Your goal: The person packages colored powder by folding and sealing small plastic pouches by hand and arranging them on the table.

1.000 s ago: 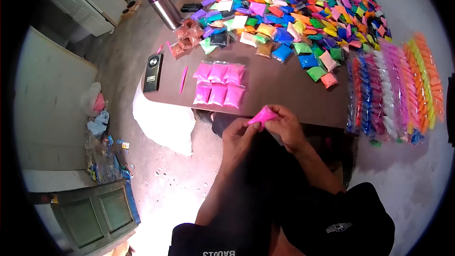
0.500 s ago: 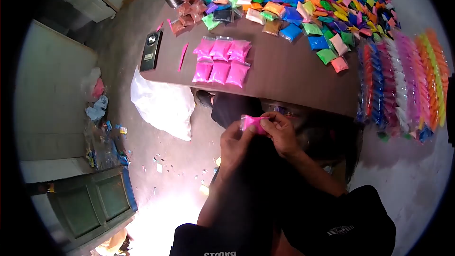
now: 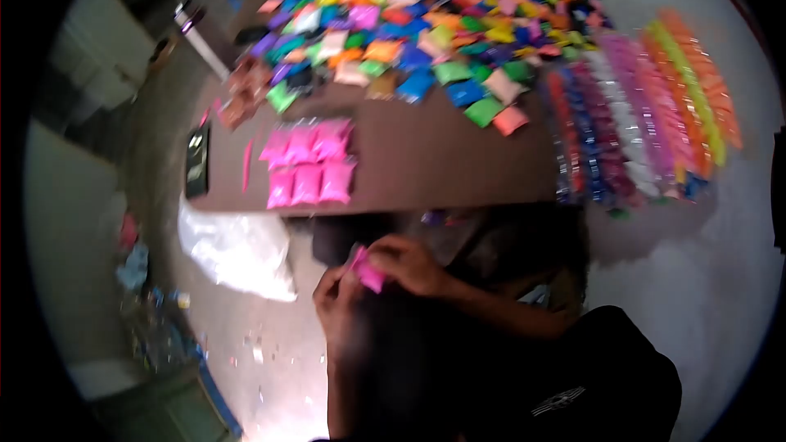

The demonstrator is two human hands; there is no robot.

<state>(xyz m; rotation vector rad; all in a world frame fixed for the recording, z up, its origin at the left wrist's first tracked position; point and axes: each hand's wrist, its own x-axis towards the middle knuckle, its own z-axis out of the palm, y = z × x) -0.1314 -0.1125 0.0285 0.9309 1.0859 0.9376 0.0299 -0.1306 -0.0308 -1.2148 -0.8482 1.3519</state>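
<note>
Pink packet (image 3: 368, 272): held between both hands, in front of the near edge of the bench (image 3: 458, 164), above dark clothing. Left hand (image 3: 336, 307) at its left side, forearm rising almost straight up from the bottom of the view, fingers curled in toward the packet. Right hand (image 3: 412, 265) comes from the other side: forearm slants up and leftward out of a black sleeve (image 3: 606, 376), back of the hand uppermost, fingers bent down onto the packet. Grip on both sides: thumb and fingers pinching the packet; exact fingertip contact blurred.

Markings: pale emblem (image 3: 558, 401) on the sleeve, striped, winged in outline; any lettering in it too blurred to read. Dark phone-like device (image 3: 197, 162) lies at the bench's left end, a light patch on its face, unreadable.

On the bench, near edge, left part: six pink packets (image 3: 306, 184) in two rows of three, close together. Just left of them, a slim pink strip (image 3: 246, 165). Beyond, reddish-brown packets (image 3: 246, 90) bunched near a metallic bottle (image 3: 205, 45). Broad heap of multicoloured packets (image 3: 458, 16) covers the far side. Right of the bench, long clear-wrapped rows (image 3: 630, 123) lie side by side, each mostly one colour.
</note>
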